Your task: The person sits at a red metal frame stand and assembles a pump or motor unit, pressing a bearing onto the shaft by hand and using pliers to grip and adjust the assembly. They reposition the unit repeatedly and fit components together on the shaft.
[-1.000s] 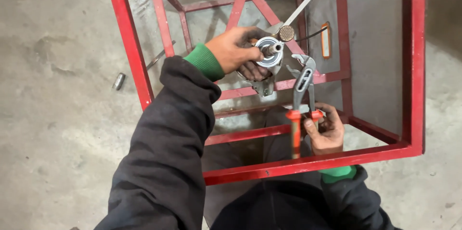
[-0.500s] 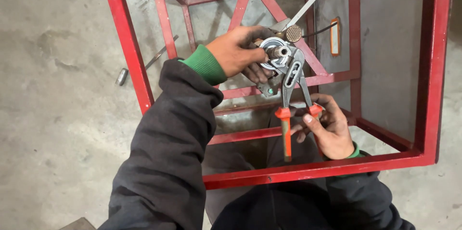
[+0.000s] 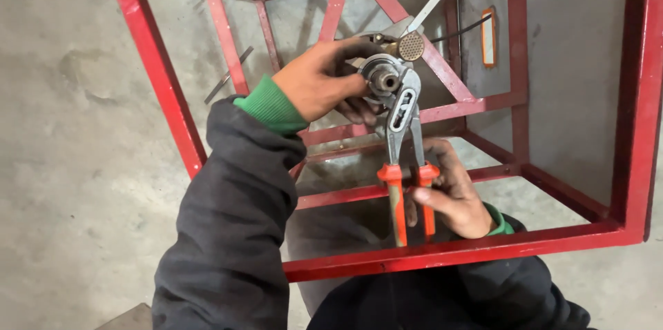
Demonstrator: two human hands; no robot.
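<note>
- My left hand grips the round metal fitting.
- My right hand clasps the pliers, now raised onto the fitting; a second ago they hung lower.

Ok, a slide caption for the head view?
Left hand steadies a round metal part; right hand grips orange-handled pliers on it.

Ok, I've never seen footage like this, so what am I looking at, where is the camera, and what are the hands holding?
No machine here: a person works bare-handed, and the single camera sits on their head, looking down. The left hand grips a round metal fitting mounted on a red steel frame. The right hand holds the orange handles of water-pump pliers, whose jaws sit at that fitting. Below is a concrete floor with a thin metal rod lying on it.
</note>
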